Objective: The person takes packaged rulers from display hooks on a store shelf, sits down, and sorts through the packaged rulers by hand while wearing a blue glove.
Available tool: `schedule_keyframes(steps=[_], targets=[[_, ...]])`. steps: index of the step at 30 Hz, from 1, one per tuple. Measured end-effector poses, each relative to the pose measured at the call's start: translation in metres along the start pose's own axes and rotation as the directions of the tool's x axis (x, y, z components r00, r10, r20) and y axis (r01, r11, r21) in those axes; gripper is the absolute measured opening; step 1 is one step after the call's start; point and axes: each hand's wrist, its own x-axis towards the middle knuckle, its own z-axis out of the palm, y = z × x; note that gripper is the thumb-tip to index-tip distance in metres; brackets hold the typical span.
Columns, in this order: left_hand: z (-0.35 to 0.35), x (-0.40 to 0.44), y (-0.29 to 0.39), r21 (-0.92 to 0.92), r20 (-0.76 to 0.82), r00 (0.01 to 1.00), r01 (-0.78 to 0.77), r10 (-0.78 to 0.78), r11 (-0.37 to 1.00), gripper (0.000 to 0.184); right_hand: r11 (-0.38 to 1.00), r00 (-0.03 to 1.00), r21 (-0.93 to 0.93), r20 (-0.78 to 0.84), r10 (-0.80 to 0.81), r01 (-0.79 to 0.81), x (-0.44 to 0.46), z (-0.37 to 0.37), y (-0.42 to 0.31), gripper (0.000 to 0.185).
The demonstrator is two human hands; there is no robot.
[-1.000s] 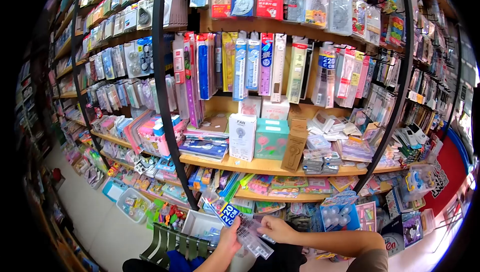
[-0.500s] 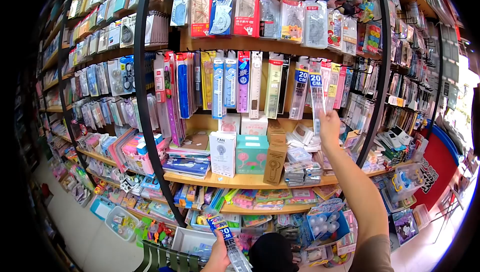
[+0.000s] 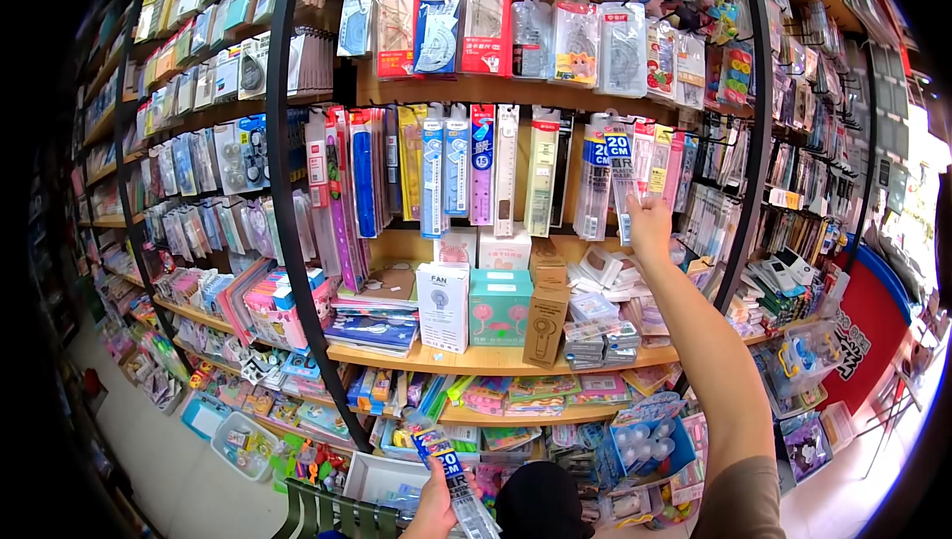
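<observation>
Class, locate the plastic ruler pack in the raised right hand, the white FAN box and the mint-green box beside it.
Raised plastic ruler pack [image 3: 623, 176], head view: print below blue label.
White FAN box [image 3: 443, 307], head view: front face.
Mint-green box [image 3: 500, 308], head view: front face.

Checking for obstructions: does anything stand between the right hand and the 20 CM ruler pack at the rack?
Nothing visible does: the right hand holds the ruler pack; another pack hangs beside it.

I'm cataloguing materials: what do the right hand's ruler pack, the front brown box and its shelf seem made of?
Ruler pack: likely clear, shiny plastic, looking see-through below the blue label.
Brown box: probably matt cardboard, by its flat faces and plain brown.
Shelf: smooth wood or wood-look board; tan colour alone leaves that open.
</observation>
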Motion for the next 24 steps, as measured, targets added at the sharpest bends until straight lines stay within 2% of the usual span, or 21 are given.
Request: schedule_keyframes(steps=[4, 7, 10, 13, 16, 19, 24], targets=[[-0.001, 0.001, -0.001, -0.006, 0.012, 1.0, 0.009, -0.009, 1.0, 0.064, 1.0, 1.0, -0.028, -0.011, -0.014, 0.014, 0.003, 0.001, 0.0, 0.023], [-0.001, 0.002, -0.001, -0.003, 0.007, 1.0, 0.008, -0.008, 1.0, 0.064, 0.999, 0.999, 0.023, 0.015, 0.03, -0.03, 0.012, 0.005, 0.011, 0.023], [-0.002, 0.002, -0.001, -0.005, 0.005, 1.0, 0.017, -0.017, 1.0, 0.064, 0.978, 0.982, 0.12, 0.095, 0.161, -0.171, 0.002, 0.002, -0.009, 0.021], [-0.002, 0.002, -0.002, 0.006, 0.021, 0.999, 0.026, -0.026, 1.0, 0.064, 1.0, 1.0, -0.023, -0.02, 0.008, -0.009, 0.015, 0.013, 0.004, 0.018], [-0.004, 0.004, -0.002, 0.004, 0.045, 0.999, 0.027, -0.027, 1.0, 0.064, 0.989, 0.991, -0.079, -0.025, -0.13, 0.128, 0.031, 0.028, 0.016, 0.018], [-0.006, 0.005, -0.002, -0.004, 0.049, 0.999, 0.019, -0.018, 1.0, 0.064, 0.988, 0.999, -0.152, 0.021, -0.032, 0.034, 0.012, 0.026, -0.018, 0.02], [-0.011, 0.005, -0.001, -0.062, 0.092, 0.996, 0.015, -0.01, 0.998, 0.066, 0.982, 0.98, -0.112, 0.143, -0.137, 0.154, 0.009, 0.043, 0.025, 0.027]])
